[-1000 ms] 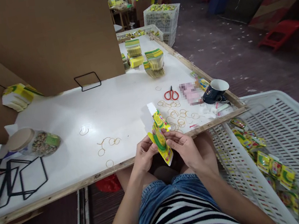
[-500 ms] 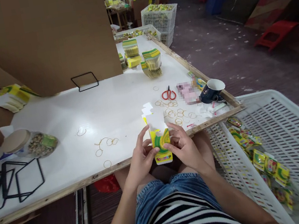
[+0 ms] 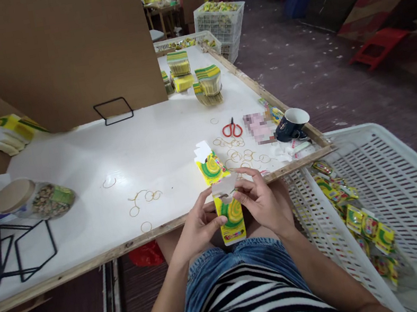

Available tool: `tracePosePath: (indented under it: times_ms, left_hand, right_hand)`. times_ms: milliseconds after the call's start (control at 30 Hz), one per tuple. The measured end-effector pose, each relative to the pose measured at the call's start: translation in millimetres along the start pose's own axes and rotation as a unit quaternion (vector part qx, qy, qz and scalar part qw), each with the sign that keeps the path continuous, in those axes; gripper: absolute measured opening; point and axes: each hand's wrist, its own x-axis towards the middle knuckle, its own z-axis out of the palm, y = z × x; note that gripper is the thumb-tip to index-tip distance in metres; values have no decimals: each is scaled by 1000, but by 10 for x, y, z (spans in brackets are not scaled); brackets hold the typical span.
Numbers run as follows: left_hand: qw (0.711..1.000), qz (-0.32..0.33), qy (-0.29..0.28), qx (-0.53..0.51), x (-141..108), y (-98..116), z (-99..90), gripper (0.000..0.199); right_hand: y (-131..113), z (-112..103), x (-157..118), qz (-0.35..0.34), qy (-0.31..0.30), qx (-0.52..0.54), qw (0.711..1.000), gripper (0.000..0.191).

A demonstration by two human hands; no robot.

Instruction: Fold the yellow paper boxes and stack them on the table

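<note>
Between my two hands, just over my lap at the table's front edge, is a small yellow and green cardboard box [image 3: 231, 222] with white flaps standing up at its top. My left hand [image 3: 200, 225] grips its left side, thumb on the printed front. On the other side my right hand [image 3: 259, 198] holds the upper right, with the thumb by the flap and cut-out. Right behind it, a second yellow and green carton [image 3: 211, 166] lies on the white table [image 3: 84, 161], its white flaps pointing away from me.
Red-handled scissors [image 3: 232, 129], loose rubber bands [image 3: 251, 158] and a dark mug [image 3: 292, 124] are on the right. Bundled flat cartons [image 3: 209, 81] stand farther back. A lidded jar [image 3: 48, 197] and black wire frames [image 3: 27, 250] sit left. A white crate [image 3: 411, 185] holds small packets.
The box in my hands has come down slightly toward my lap, uncovering the carton behind it. My right thumb has moved up to the box's top edge.
</note>
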Motion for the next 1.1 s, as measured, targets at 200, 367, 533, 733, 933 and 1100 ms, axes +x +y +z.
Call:
tracePosePath:
  times_ms: [200,367,533,733,933,1100]
  left_hand:
    - [990,18,94,105,1,-31,-2,46]
    - [994,15,60,90,-12,-27,54,47]
    - [996,17,41,76,-5,5,62,50]
    - [997,28,45,47,46,22,93,51]
    - [996,17,30,86,70,7,144,47]
    - [993,14,20,115,105,29,155,50]
  right_hand:
    - [-58,-79,27,-12,-37,-83,996,34]
    - [-34,-22,1,75,-71,-98,990,30]
    - [-35,37,-12,60,-53,-115,990,24]
    - [-49,56,-48,23,-46,-141,989,30]
    - [-50,-27,-50,51,-25,-153,987,26]
    - [-68,-14,-34,50,-12,-152,987,23]
